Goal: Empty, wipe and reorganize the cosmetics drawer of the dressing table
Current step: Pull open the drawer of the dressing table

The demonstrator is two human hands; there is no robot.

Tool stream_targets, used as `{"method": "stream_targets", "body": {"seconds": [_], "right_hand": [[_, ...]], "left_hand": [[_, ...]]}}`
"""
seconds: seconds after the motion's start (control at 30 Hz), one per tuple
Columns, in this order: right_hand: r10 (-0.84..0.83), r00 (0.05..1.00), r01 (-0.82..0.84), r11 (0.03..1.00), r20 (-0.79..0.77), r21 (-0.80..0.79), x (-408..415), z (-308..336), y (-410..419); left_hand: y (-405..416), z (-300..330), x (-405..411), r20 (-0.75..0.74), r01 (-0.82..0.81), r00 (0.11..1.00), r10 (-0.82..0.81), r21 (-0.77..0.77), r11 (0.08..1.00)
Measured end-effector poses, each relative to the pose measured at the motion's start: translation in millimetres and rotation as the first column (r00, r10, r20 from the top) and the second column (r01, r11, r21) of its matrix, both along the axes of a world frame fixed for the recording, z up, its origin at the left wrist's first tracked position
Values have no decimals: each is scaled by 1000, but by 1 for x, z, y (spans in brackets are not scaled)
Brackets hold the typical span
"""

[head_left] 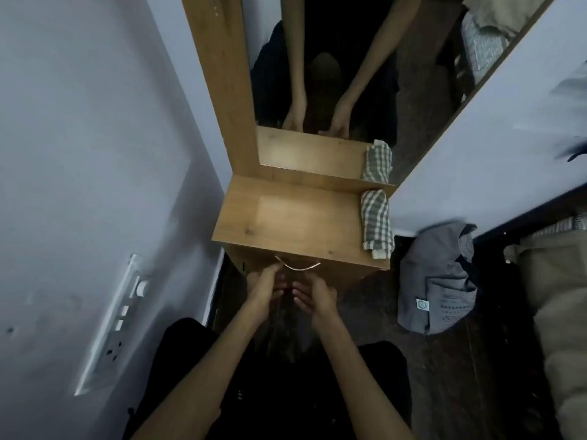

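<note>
The wooden dressing table (286, 217) stands in front of me, its top bare apart from a folded checked cloth (376, 222) at its right edge. A thin metal drawer handle (298, 267) curves out just under the front edge, and the drawer front below it is dark and mostly hidden. My left hand (266, 289) reaches up with its fingertips at the left end of the handle; the blur hides whether they curl round it. My right hand (314, 296) hovers just below the handle with loosely curled fingers and holds nothing.
A mirror (333, 74) in a wooden frame rises behind the table and reflects my arms. A white wall with a switch panel (117, 319) is close on the left. A grey garment (435, 281) hangs at the right beside a white door (492, 128).
</note>
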State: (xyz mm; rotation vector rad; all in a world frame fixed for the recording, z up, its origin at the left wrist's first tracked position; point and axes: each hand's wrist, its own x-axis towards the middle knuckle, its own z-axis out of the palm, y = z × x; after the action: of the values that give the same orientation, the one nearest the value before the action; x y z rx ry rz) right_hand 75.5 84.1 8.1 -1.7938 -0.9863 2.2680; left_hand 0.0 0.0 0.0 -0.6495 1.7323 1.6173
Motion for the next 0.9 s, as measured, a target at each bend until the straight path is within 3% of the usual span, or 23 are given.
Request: {"method": "stream_targets", "body": {"seconds": [0.4,0.9], "right_hand": [[-122,983,132,989,-138,66,-5,-35,-10],[-74,989,86,993,-130,84,-11,-44,-5]], "left_hand": [[0,-40,4,-25,25,1000,-19,273,962],[11,-39,-3,-57,148,988,-144,90,985]]}}
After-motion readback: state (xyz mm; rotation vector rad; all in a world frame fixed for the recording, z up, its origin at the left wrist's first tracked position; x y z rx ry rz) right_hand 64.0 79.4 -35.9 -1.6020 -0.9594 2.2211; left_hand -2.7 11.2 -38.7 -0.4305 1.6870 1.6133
